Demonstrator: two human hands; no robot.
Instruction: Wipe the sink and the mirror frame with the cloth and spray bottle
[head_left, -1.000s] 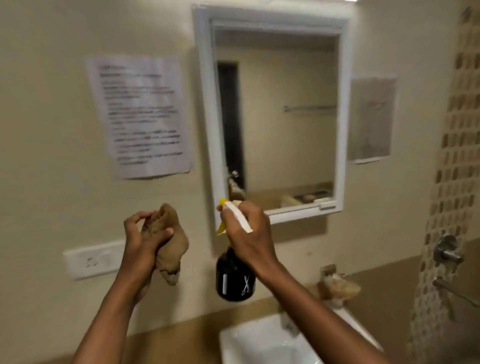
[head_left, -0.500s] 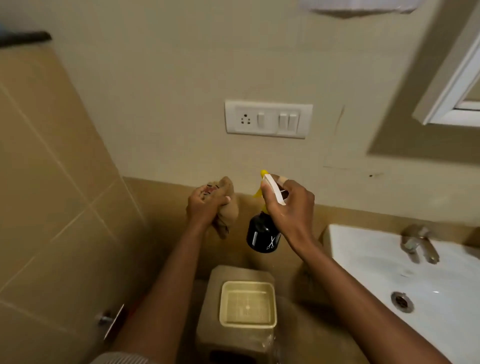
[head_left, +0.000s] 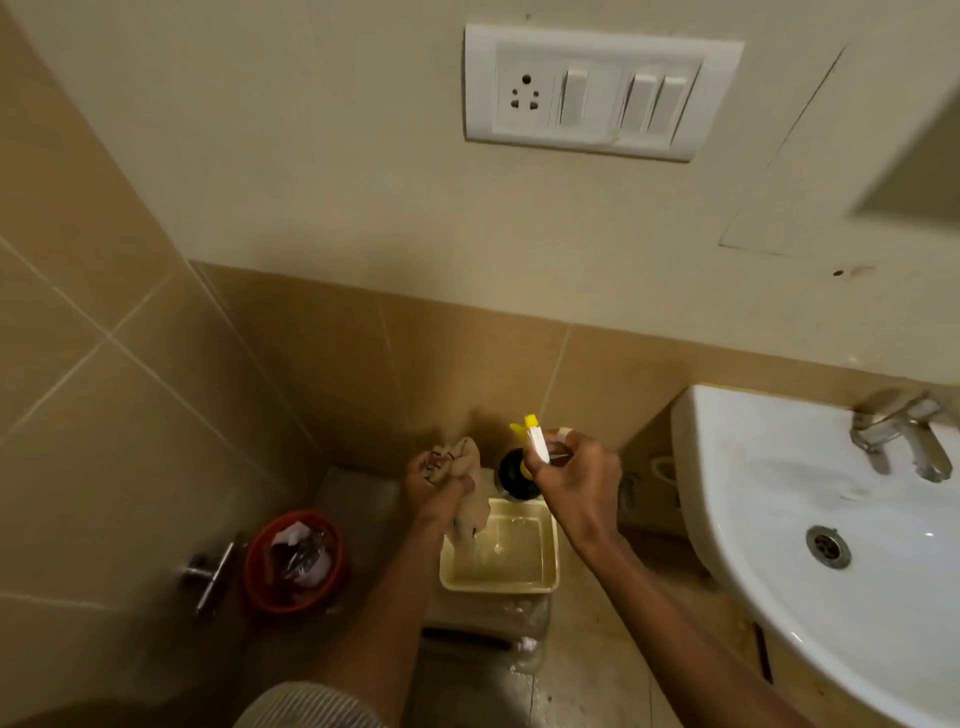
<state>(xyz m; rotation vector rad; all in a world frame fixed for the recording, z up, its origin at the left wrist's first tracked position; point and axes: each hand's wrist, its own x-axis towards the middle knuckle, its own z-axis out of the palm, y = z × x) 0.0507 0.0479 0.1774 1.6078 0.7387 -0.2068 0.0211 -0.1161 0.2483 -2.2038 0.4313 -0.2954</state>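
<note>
From the head view, both hands are held low over a small cream tub (head_left: 498, 551) that sits on a stool-like stand on the floor, just left of the white sink (head_left: 779, 499). The left hand (head_left: 439, 488) is bunched tight round a crumpled beige cloth (head_left: 467, 483), whose loose tail hangs down towards the tub's near-left corner. The right hand (head_left: 576, 480) is wrapped round the neck of the spray bottle (head_left: 524, 457), its yellow-and-white nozzle pointing up and away towards the tiled wall, the dark body hanging below the fist and seen almost end-on, so its long axis runs roughly down towards the tub. The two hands are close but not touching, cloth and bottle side by side. The sink lies off to the right of both hands, basin open with its drain (head_left: 828, 546) and chrome tap (head_left: 901, 431) in plain sight; the right hand is the nearer one to its rim. The mirror frame is barely in view, if at all, at the upper right. I'd judge any move to the sink is a swing rightward, bottle leading.
</note>
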